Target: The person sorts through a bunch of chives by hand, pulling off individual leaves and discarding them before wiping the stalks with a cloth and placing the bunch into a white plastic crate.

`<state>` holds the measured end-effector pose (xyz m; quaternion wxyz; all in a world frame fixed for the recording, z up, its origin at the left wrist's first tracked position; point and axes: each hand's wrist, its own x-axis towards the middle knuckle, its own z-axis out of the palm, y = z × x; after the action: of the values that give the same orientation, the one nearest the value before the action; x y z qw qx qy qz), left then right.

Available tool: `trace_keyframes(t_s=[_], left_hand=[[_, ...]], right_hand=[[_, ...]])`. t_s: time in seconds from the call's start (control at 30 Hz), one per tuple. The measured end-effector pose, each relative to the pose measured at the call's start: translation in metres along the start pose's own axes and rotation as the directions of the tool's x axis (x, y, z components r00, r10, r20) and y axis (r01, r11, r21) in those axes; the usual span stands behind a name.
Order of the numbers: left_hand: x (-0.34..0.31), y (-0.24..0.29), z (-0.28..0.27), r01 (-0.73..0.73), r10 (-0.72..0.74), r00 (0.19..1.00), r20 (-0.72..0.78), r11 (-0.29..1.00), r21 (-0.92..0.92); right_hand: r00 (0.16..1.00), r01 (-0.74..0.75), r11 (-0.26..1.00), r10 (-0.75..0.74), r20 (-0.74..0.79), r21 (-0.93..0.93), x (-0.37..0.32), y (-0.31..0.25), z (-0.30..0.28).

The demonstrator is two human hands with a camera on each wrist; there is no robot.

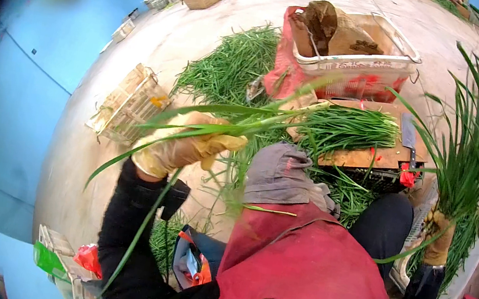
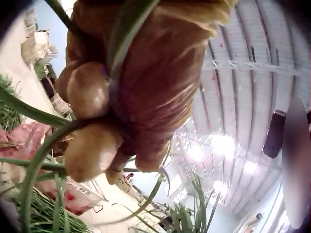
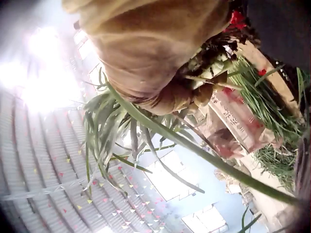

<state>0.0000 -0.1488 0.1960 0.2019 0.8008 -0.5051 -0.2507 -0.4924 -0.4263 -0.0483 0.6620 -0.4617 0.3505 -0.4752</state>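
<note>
My left hand (image 1: 182, 144), in a yellowish glove, grips a few long green stalks (image 1: 248, 127) that look like garlic chives; their pale ends point right and their leaves trail left and down. In the left wrist view its curled fingers (image 2: 92, 150) close round the leaves. At the far right, my right hand (image 1: 438, 238), also gloved, grips a thick upright bunch of green stalks (image 1: 465, 157) near the base. Dark roots and pale stems show beside that glove in the right wrist view. A neat pile of green stalks (image 1: 352, 129) lies on a board (image 1: 354, 158) ahead.
A cleaver (image 1: 408, 136) rests on the board's right side. Behind stands a white basket (image 1: 356, 62) holding brown sacking. A heap of greens (image 1: 233, 63) lies on the floor, near a slatted crate (image 1: 129, 103). Another container (image 1: 474, 262) with greens stands right.
</note>
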Motion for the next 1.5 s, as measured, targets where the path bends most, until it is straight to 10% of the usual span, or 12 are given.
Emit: trace_keyframes(t_s=[0.07,0.13,0.17,0.3,0.57,0.87,1.07,1.2,1.5], left_hand=[[-0.002,0.007,-0.015,-0.189,0.189,0.982,-0.009,0.981,-0.032],[0.0,0.007,-0.029,0.039,-0.02,0.997,0.07,0.956,-0.291],[0.01,0.017,-0.031,0.208,-0.192,0.973,0.131,0.971,-0.116],[0.022,0.006,0.017,-0.316,0.294,0.943,0.157,0.64,0.701],[0.017,-0.09,0.17,-0.276,0.187,0.949,0.253,0.879,0.388],[0.005,-0.084,0.191,-0.363,0.287,0.929,0.236,0.836,0.412],[0.009,-0.081,0.182,-0.256,0.052,0.898,0.438,0.869,0.423],[0.003,-0.089,0.183,-0.298,0.196,0.924,0.329,0.907,0.296],[0.007,-0.118,0.199,-0.292,0.285,0.956,0.065,0.946,0.141]], right_hand=[[0.998,-0.004,0.998,0.001,0.065,0.055,0.005,-0.01,0.025],[0.99,-0.031,0.993,0.014,0.143,0.113,0.011,-0.02,0.054],[0.982,-0.059,0.988,0.032,0.187,0.14,0.012,-0.025,0.07],[0.969,-0.162,0.977,0.131,0.209,0.138,0.002,-0.033,0.124],[0.816,-0.441,0.897,0.41,0.407,-0.021,-0.029,0.057,0.156],[0.63,-0.511,0.791,0.611,0.48,-0.336,-0.033,0.079,0.207],[0.694,-0.202,0.858,0.465,0.549,-0.473,-0.027,0.084,0.226],[0.622,-0.3,0.848,0.522,0.584,-0.438,-0.028,0.1,0.243],[0.672,0.235,0.697,0.387,0.631,-0.677,-0.028,0.124,0.244]])
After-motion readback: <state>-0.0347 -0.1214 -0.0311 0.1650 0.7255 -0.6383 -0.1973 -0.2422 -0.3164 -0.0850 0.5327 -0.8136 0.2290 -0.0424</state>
